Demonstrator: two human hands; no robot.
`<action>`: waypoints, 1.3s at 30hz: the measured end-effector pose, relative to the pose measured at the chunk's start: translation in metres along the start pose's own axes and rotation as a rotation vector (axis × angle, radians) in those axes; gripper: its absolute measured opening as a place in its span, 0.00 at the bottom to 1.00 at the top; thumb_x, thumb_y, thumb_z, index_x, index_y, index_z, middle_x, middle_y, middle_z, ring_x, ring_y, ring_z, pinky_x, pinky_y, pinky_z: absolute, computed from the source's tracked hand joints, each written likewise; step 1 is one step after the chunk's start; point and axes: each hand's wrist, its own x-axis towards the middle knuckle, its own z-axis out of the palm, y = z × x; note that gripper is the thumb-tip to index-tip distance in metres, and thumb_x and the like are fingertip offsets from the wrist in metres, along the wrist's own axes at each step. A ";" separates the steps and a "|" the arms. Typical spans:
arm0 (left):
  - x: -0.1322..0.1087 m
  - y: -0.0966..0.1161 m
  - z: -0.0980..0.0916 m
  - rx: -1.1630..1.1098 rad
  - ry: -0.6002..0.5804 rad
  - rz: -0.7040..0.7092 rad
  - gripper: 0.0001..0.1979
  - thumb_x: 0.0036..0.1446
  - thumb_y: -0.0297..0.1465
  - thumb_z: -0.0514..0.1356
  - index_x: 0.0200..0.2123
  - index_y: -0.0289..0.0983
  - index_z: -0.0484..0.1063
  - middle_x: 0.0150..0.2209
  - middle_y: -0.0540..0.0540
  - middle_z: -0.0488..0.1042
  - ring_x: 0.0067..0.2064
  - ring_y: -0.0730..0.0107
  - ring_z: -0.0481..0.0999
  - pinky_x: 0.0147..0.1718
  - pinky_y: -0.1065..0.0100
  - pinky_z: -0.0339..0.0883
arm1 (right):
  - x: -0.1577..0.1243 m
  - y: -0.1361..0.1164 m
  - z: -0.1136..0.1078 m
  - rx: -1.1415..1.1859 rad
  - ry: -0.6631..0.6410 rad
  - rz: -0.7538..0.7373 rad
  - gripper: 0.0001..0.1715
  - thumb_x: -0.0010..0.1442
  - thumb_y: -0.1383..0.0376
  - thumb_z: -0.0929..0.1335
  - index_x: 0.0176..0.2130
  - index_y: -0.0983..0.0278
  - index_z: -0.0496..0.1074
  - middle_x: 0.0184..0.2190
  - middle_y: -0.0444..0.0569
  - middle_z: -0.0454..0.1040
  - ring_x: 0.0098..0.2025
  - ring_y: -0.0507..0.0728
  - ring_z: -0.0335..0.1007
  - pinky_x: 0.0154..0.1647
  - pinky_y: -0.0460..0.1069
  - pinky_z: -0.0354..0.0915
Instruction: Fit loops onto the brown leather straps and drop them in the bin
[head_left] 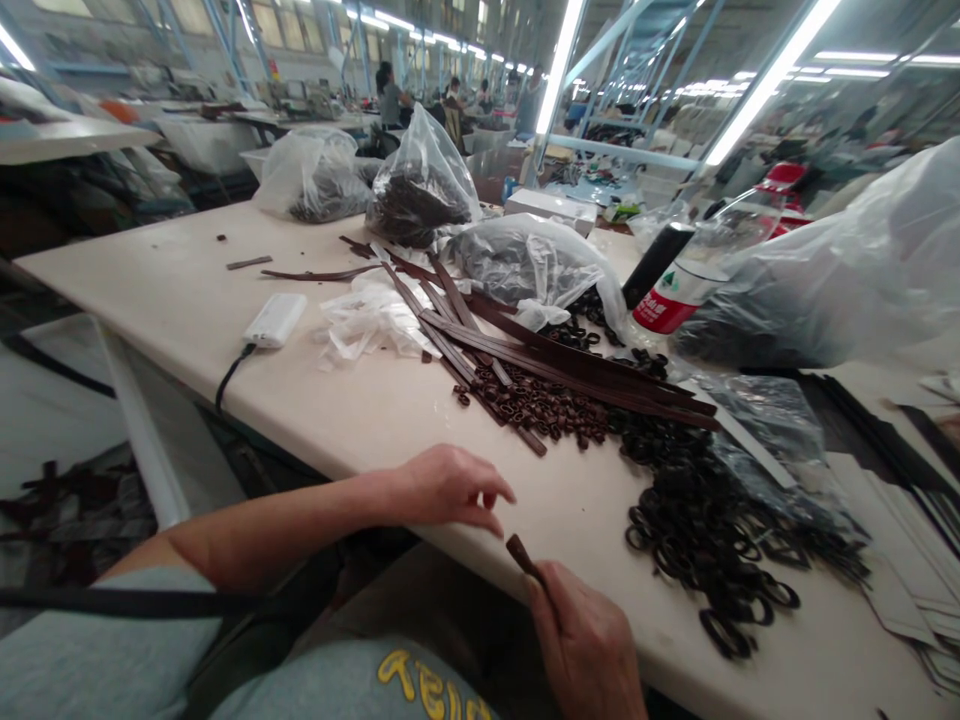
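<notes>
My right hand is closed at the table's front edge, gripping a short dark brown strip whose end sticks out past the thumb. Just left of that end, my left hand hovers with thumb and fingers curved apart and nothing between them. Beyond both hands lies a heap of small brown loops. Long brown strips lie across and behind this heap. To the right spreads a pile of larger black loops. What else the right palm may hold is hidden.
Clear plastic bags of dark pieces stand along the back. A white power bank with a black cable lies at left. A cut-down bottle with a red label stands behind the loops. Flat pale sheets lie at right.
</notes>
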 end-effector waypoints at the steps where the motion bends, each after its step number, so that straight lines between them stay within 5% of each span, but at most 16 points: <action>1: 0.004 -0.012 -0.009 0.052 0.059 -0.057 0.08 0.59 0.32 0.69 0.42 0.39 0.79 0.32 0.49 0.79 0.29 0.70 0.77 0.30 0.73 0.64 | -0.001 0.003 -0.001 0.013 0.001 0.024 0.17 0.73 0.63 0.58 0.33 0.62 0.68 0.22 0.42 0.68 0.21 0.51 0.67 0.24 0.47 0.56; 4: 0.016 -0.051 -0.032 0.320 0.191 -0.184 0.06 0.58 0.26 0.67 0.40 0.37 0.79 0.36 0.46 0.79 0.33 0.66 0.78 0.33 0.71 0.65 | -0.008 0.009 -0.003 0.024 0.008 0.084 0.17 0.73 0.61 0.59 0.34 0.62 0.68 0.22 0.41 0.69 0.21 0.52 0.68 0.24 0.47 0.57; 8: 0.030 -0.087 -0.041 0.464 0.149 -0.214 0.07 0.56 0.23 0.65 0.38 0.38 0.81 0.40 0.45 0.78 0.37 0.63 0.78 0.34 0.70 0.66 | -0.015 0.012 0.000 0.005 0.036 0.093 0.17 0.73 0.61 0.59 0.35 0.62 0.69 0.22 0.42 0.69 0.21 0.52 0.68 0.24 0.47 0.58; 17: 0.035 -0.101 -0.044 0.370 0.176 -0.220 0.07 0.53 0.20 0.63 0.32 0.36 0.80 0.36 0.44 0.78 0.36 0.63 0.77 0.35 0.69 0.67 | -0.019 0.019 -0.007 -0.064 0.074 0.155 0.18 0.73 0.59 0.59 0.36 0.62 0.70 0.22 0.42 0.70 0.21 0.53 0.69 0.25 0.46 0.59; 20: 0.031 -0.086 -0.041 0.276 0.272 -0.256 0.04 0.57 0.25 0.63 0.35 0.35 0.78 0.35 0.43 0.78 0.35 0.64 0.77 0.35 0.68 0.69 | -0.018 0.018 -0.009 -0.061 0.111 0.170 0.18 0.73 0.58 0.59 0.36 0.62 0.70 0.21 0.42 0.69 0.20 0.52 0.67 0.24 0.47 0.57; 25: 0.026 -0.030 -0.013 -0.765 0.327 -0.385 0.15 0.56 0.37 0.67 0.44 0.33 0.78 0.32 0.44 0.80 0.31 0.66 0.78 0.33 0.68 0.73 | -0.010 0.011 -0.015 -0.050 0.149 0.200 0.16 0.72 0.60 0.60 0.35 0.62 0.70 0.22 0.42 0.69 0.21 0.52 0.66 0.25 0.47 0.57; 28: 0.024 0.004 0.007 -1.071 0.299 -0.436 0.14 0.53 0.36 0.70 0.41 0.34 0.81 0.35 0.42 0.81 0.31 0.69 0.78 0.34 0.69 0.73 | -0.002 0.006 -0.019 -0.018 0.152 0.249 0.15 0.71 0.61 0.61 0.34 0.63 0.70 0.21 0.42 0.68 0.21 0.52 0.64 0.25 0.46 0.57; 33: 0.025 0.028 0.024 -1.272 0.307 -0.451 0.13 0.46 0.32 0.75 0.37 0.36 0.82 0.35 0.44 0.81 0.30 0.71 0.79 0.33 0.72 0.72 | 0.007 -0.002 -0.027 0.139 0.136 0.338 0.15 0.70 0.62 0.61 0.33 0.62 0.69 0.21 0.40 0.66 0.22 0.51 0.62 0.25 0.45 0.57; 39: 0.022 0.039 0.034 -1.306 0.235 -0.447 0.13 0.54 0.37 0.72 0.41 0.36 0.82 0.37 0.41 0.82 0.34 0.66 0.81 0.35 0.70 0.74 | 0.012 -0.004 -0.027 0.058 0.197 0.337 0.14 0.70 0.62 0.61 0.34 0.63 0.70 0.22 0.41 0.67 0.23 0.51 0.63 0.27 0.46 0.56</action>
